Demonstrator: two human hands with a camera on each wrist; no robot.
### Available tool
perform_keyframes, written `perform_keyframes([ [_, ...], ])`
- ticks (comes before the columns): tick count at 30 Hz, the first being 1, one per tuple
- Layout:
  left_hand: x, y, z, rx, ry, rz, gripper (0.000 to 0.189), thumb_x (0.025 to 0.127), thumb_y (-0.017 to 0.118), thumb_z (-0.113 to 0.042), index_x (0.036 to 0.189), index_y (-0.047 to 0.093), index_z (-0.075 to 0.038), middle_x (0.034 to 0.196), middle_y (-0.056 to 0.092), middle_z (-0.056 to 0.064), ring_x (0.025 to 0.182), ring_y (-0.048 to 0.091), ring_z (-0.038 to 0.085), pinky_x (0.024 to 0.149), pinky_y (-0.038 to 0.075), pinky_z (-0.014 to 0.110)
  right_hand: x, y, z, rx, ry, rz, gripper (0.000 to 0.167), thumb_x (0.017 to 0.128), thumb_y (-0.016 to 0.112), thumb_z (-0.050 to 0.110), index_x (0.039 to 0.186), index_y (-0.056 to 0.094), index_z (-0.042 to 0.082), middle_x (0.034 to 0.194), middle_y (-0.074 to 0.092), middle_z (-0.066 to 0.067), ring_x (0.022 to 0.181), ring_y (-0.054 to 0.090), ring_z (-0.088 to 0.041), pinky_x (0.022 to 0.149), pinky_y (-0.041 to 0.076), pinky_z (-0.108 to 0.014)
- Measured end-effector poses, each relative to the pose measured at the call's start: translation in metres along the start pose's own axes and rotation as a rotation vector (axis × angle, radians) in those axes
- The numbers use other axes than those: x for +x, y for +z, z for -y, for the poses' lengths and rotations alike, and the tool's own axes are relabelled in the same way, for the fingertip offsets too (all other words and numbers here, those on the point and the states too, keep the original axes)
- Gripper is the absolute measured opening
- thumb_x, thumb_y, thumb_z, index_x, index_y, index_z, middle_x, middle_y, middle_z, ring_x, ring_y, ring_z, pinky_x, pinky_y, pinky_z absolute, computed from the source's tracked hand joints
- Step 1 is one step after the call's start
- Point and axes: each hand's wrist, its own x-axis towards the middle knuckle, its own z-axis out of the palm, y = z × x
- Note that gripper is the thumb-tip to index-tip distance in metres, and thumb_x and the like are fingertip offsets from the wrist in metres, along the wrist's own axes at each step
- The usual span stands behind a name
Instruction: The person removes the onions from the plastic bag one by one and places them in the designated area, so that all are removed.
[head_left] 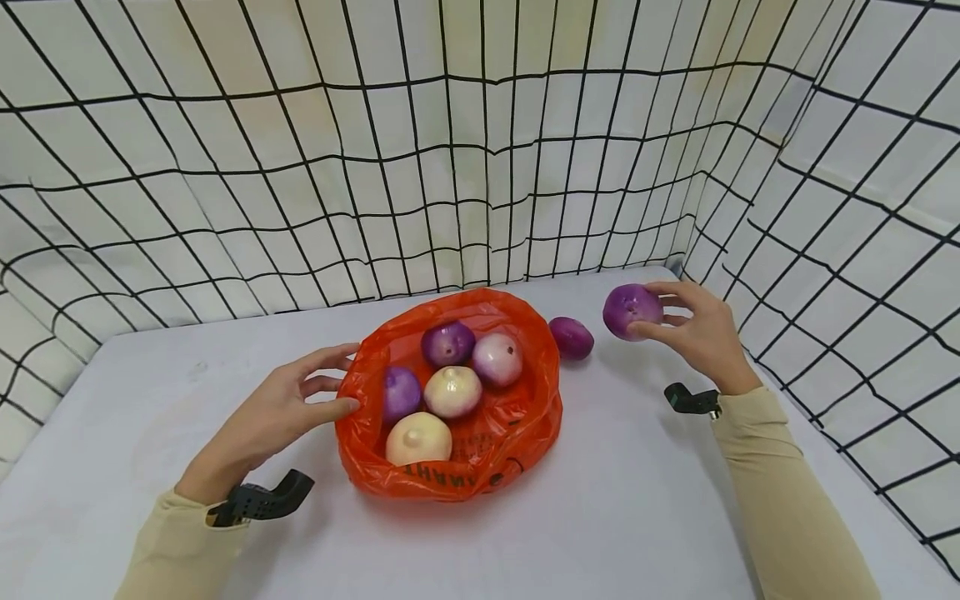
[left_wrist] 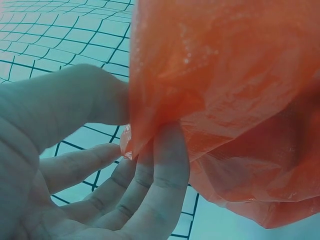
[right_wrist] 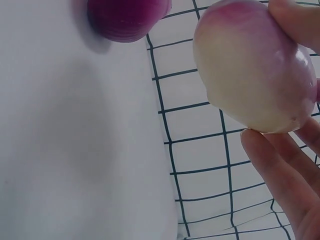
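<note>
My left hand (head_left: 277, 412) pinches the left rim of a red plastic bag (head_left: 360, 462) between thumb and fingers; the left wrist view shows the thin plastic of the bag (left_wrist: 225, 75) running between them. The bag stands with its mouth spread wide, and several purple-and-white turnips, one a cream-coloured turnip (head_left: 418, 439), lie inside. To the right, my right hand (head_left: 705, 329) holds a turnip (head_left: 628, 310) up off the table by its fingertips. In the right wrist view this turnip (right_wrist: 250, 70) is purple fading to cream. A small dark purple onion (head_left: 572, 339) lies just right of the bag.
White cloth covers the table (head_left: 615, 508) under the bag. A black wire grid (head_left: 487, 150) with white sheeting behind it rises along the back edge, and another stretch of grid (head_left: 847, 275) runs along the right side beyond my right arm.
</note>
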Motion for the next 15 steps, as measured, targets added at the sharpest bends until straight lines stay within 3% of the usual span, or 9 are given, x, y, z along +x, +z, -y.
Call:
perform_keyframes([
  [8, 0.0, 0.001, 0.0, 0.012, 0.001, -0.006, 0.074, 0.096, 0.074, -0.027, 0.159, 0.039, -0.015, 0.153, 0.047, 0.019, 0.13, 0.059, 0.038, 0.088, 0.064, 0.035, 0.001, 0.003, -0.006, -0.009, 0.017, 0.019, 0.065, 0.078, 0.092, 0.033, 0.135, 0.067, 0.015, 0.135, 0.065, -0.006, 0.117, 0.066, -0.021, 0.082, 0.053, -0.003],
  [15, 0.0, 0.0, -0.001, 0.03, -0.003, 0.0, 0.074, 0.096, 0.073, -0.029, 0.16, 0.038, -0.016, 0.153, 0.047, 0.019, 0.13, 0.058, 0.038, 0.091, 0.063, 0.039, 0.0, 0.009, -0.012, -0.026, 0.057, 0.052, 0.067, 0.077, 0.092, 0.041, 0.135, 0.067, 0.019, 0.134, 0.066, -0.004, 0.117, 0.069, -0.026, 0.08, 0.053, -0.003],
])
